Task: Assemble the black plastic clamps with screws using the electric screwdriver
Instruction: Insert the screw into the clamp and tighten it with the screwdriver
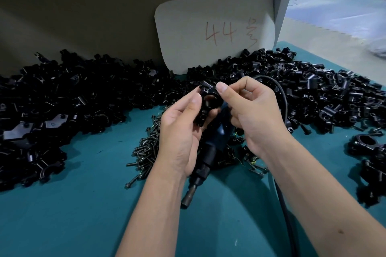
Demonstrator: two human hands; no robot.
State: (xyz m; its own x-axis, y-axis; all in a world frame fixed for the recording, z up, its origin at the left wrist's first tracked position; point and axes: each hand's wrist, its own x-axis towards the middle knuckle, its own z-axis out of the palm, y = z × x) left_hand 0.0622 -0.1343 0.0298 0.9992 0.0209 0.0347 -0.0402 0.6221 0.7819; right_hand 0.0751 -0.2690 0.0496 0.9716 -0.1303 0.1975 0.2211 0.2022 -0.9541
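Note:
My left hand (179, 131) grips a black plastic clamp (205, 102) with a round hole, held up over the table. My right hand (250, 110) pinches the clamp's upper right edge with thumb and forefinger. Below both hands the electric screwdriver (211, 148) lies on the teal table, its bit end (188, 198) pointing toward me and its black cable (279, 98) curving off behind my right hand. A heap of dark screws (146, 152) lies just left of the screwdriver.
Large piles of loose black clamp parts cover the left (62, 98) and the right back (313, 89) of the teal table (83, 215). Assembled clamps (369, 152) sit at the right edge. A grey card marked "44" (215, 31) leans against a board behind.

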